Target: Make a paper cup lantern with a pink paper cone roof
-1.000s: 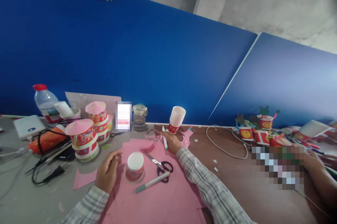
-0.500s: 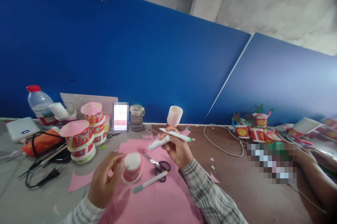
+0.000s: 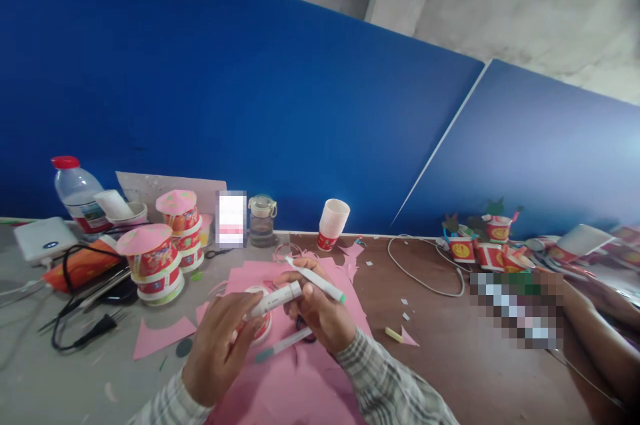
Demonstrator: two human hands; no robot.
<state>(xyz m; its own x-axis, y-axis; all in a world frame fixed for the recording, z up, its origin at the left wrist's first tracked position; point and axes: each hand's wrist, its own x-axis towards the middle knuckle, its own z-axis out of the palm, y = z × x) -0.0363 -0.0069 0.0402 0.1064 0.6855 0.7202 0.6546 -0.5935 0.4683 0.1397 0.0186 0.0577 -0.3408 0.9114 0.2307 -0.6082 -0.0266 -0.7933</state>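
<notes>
The table [image 3: 470, 372] is grey at lower left of the frame, brown at lower right. Directly on it are pink paper [image 3: 285, 395] at bottom centre, a black plug [image 3: 100, 332] and 2 cup towers [image 3: 151, 258] at left, and a white cable [image 3: 461, 278] at right.

the left hand [image 3: 223, 338] has moved onto the end of the lower white marker [image 3: 276, 299].

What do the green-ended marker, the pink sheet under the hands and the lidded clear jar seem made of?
Green-ended marker: likely plastic; smooth, straight white barrel.
Pink sheet: apparently paper or thin card; matte, with flat scraps in the same pink nearby.
Lidded jar: smooth and see-through, so glass or clear plastic; I can't tell which.
</notes>
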